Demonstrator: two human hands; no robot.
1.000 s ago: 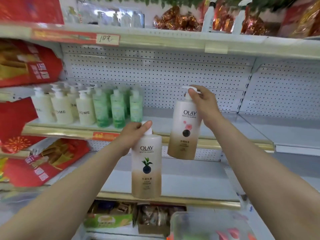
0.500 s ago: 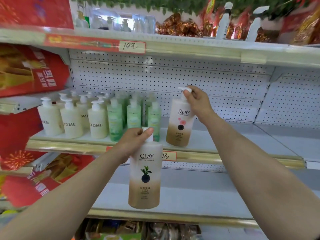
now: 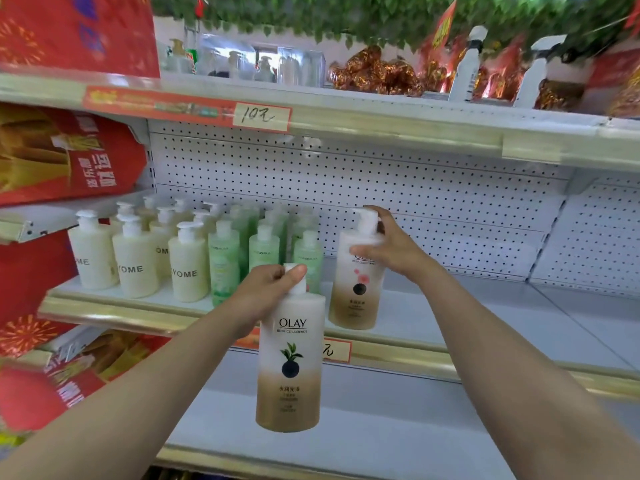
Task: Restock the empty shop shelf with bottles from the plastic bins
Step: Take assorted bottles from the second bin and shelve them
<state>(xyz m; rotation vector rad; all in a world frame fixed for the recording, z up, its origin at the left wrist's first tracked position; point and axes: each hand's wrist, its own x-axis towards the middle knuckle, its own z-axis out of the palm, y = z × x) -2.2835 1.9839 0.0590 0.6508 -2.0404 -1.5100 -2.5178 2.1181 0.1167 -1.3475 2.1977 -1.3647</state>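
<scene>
- Since the earliest frame, the flower-label bottle (image 3: 356, 292) had passed from in front of the gold front rail (image 3: 104, 315) to the shelf deck (image 3: 485, 323) behind it. The right hand (image 3: 388, 251) had slid from the pump head (image 3: 365, 220) down to the bottle's shoulder.
- Nearest, in front of the rail: the leaf-label bottle (image 3: 291, 368) hung upright, long axis vertical. Its base was well below rail level, with only its shoulder and pump above.
- The left hand (image 3: 266, 289) gripped this bottle from above, fingers curled round the pump collar (image 3: 298, 285), thumb tip over the top. The bottle therefore lay directly beneath the hand.
- Behind the rail: the flower-label bottle stood upright, apparently seated on the deck. The right hand's fingers were curled round its shoulder.
- Behind the rail, just left of that bottle: the green bottles (image 3: 263, 251), then the cream bottles (image 3: 135, 268). Bare deck lay to its right.
- Farthest behind the rail: the perforated back panel (image 3: 415, 188).
- Assessment: the left hand carried the only unplaced bottle. The coming move likely required raising its base above the rail, then advancing it onto bare deck beside the flower-label bottle.
</scene>
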